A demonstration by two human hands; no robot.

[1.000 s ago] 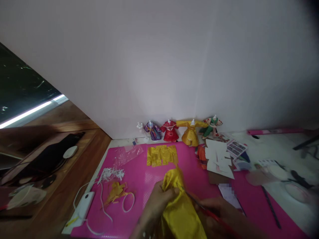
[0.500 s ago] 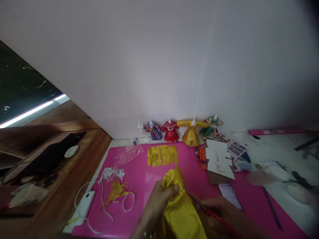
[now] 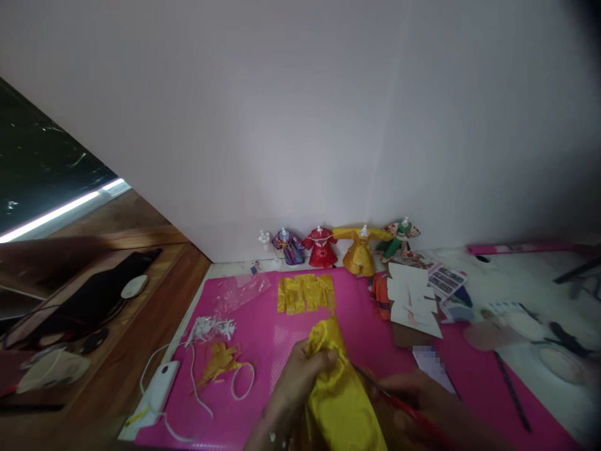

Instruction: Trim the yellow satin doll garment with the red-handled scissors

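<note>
Head view: hands [image 3: 300, 382] pinch yellow fabric [image 3: 340, 394] beside white cards [image 3: 413, 300].

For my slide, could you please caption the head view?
Left hand pinches yellow satin fabric while right hand holds a thin red tool over a pink mat.

Shiny yellow fabric [image 3: 340, 401] bunches up, pinched near its top by the left hand [image 3: 293, 382]. A thin red-handled tool [image 3: 399, 404], gripped at right, touches its right edge.

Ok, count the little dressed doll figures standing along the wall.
4: purple-robed figure at the left, red one beside it, yellow one next, green one leaning at the right. A tiny white stand left of them looks undressed.
</note>
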